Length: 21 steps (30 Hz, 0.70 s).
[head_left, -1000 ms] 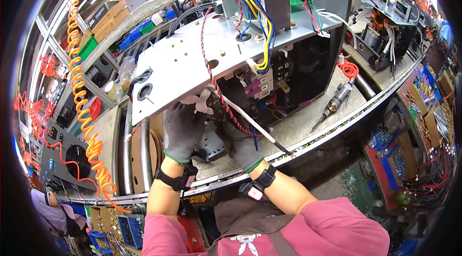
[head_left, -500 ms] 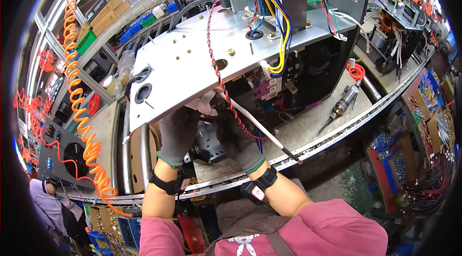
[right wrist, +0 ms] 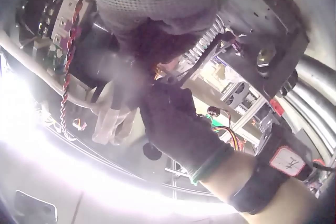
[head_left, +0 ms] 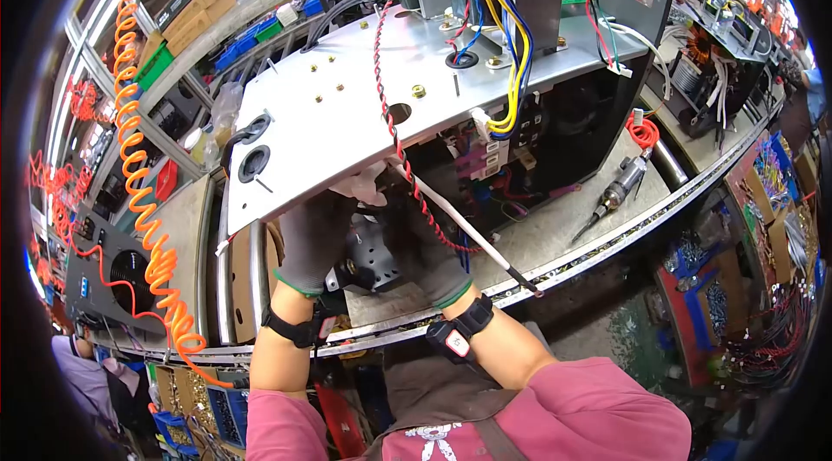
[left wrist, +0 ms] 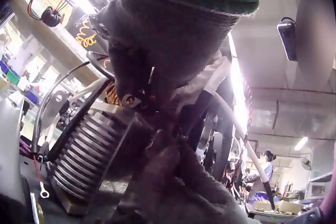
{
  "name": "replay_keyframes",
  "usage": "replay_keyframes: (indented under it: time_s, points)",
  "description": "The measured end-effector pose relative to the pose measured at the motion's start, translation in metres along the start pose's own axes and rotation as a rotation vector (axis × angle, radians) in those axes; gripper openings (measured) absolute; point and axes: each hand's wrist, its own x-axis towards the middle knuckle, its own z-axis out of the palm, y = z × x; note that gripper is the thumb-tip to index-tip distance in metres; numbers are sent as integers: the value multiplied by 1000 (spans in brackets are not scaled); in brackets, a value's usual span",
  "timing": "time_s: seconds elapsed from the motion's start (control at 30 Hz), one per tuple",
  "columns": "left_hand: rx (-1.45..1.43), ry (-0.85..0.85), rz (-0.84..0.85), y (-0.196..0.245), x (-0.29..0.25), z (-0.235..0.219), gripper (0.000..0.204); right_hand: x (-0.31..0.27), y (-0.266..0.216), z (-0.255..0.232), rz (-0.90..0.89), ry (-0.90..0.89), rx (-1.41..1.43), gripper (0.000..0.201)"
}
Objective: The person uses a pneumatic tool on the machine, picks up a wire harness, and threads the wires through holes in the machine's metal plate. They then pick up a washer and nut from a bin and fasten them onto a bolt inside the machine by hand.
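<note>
Both gloved hands reach beneath a silver metal plate [head_left: 329,123] in the head view, the left hand [head_left: 316,240] beside the right hand [head_left: 426,257]. The plate hides their fingers. In the left wrist view, the left hand [left wrist: 163,40] bends down near a ring terminal [left wrist: 131,100] and a finned metal block [left wrist: 89,150], facing the right hand [left wrist: 178,187]. The right wrist view has the right hand [right wrist: 157,3] close to the left hand [right wrist: 181,127]; dark blur covers what lies between their fingertips. A translucent whitish piece [right wrist: 110,124] hangs alongside.
A white sleeved cable [head_left: 459,223] and a red-black twisted wire [head_left: 381,71] hang in front of the plate's edge. A power driver [head_left: 617,192] lies on the bench at the right. An orange coiled hose [head_left: 130,140] hangs at the left.
Both hands have gone a little deeper under the plate, and less of the left glove shows. The head view has shifted, so the plate and wiring appear slightly farther right.
</note>
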Motion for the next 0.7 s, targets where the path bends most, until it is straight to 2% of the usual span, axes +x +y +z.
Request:
replay_keyframes:
  time_s: [0.03,0.1,0.13,0.2,0.27,0.33,0.37,0.4,0.47,0.5,0.53,0.6,0.7]
  points:
    - [-2,-3,-6,-2,0,1,14,1,0,-3,3,6,0,33]
    - [99,44,163,-4,2,3,12,0,1,-10,-14,41,-41,35]
    - [95,55,165,-4,7,5,12,6,-2,-9,-13,35,-51,35]
    - [-44,67,35,0,5,6,10,8,2,-7,-22,74,-20,35]
    - [-93,113,18,3,4,9,10,6,1,-5,1,79,-5,34]
    - [-109,137,-20,3,3,10,12,6,5,-5,-46,134,-112,38]
    - [-116,124,-22,4,3,9,11,4,7,-2,-124,162,-161,37]
    - [-120,133,-40,6,4,8,11,3,7,2,-108,168,-171,37]
    - [-58,111,-1,9,5,6,11,0,5,11,-152,84,-302,39]
    - [-96,98,-22,9,4,5,11,6,4,7,-349,43,-970,39]
    - [-98,109,-31,9,4,7,11,5,3,14,-339,36,-979,39]
    - [-337,174,-66,9,4,10,13,5,5,29,-194,-43,-203,41]
    - [-218,124,-27,12,6,4,14,6,5,31,-270,-13,-368,43]
